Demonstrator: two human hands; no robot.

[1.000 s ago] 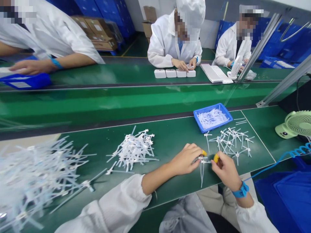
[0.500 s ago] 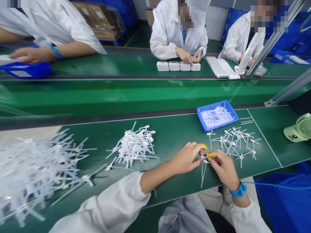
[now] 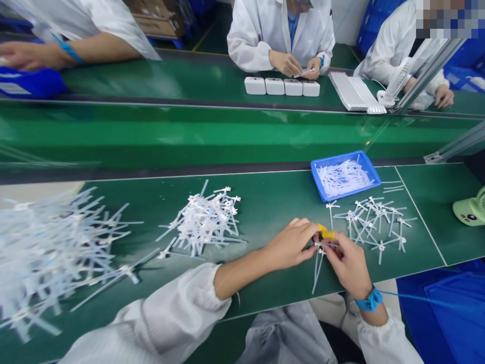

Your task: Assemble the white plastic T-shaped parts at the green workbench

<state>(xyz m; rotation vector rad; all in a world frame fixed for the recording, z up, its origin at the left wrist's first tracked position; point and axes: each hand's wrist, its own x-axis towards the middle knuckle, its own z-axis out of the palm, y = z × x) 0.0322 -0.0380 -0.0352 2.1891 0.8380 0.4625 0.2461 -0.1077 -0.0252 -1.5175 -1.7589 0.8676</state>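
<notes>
My left hand (image 3: 290, 245) pinches a small white connector piece (image 3: 320, 248) between thumb and fingertips. Thin translucent tubes (image 3: 317, 273) slant down from that piece toward the table's near edge. Against it from the other side comes my right hand (image 3: 349, 264), its thumb and fingers closed on a thin tube (image 3: 333, 244). Yellow finger cots cover a fingertip on each hand, and the two nearly touch. The exact contact between tube and connector is hidden by the fingers. Similar finished-looking pieces (image 3: 373, 217) lie scattered just right of my hands.
A blue tray (image 3: 326, 196) of short white tubes stands behind my hands. Piles of tubed connectors lie in the middle (image 3: 208, 220) and at the left (image 3: 64, 242). A green fan (image 3: 468, 210) sits far right. Co-workers (image 3: 280, 40) work across the bench. A blue wrist cord (image 3: 417, 297) trails right.
My hands have come slightly closer together at the connector, with a tube now showing past the right fingers. The view has tilted down a little. The co-worker at right has shifted a hand.
</notes>
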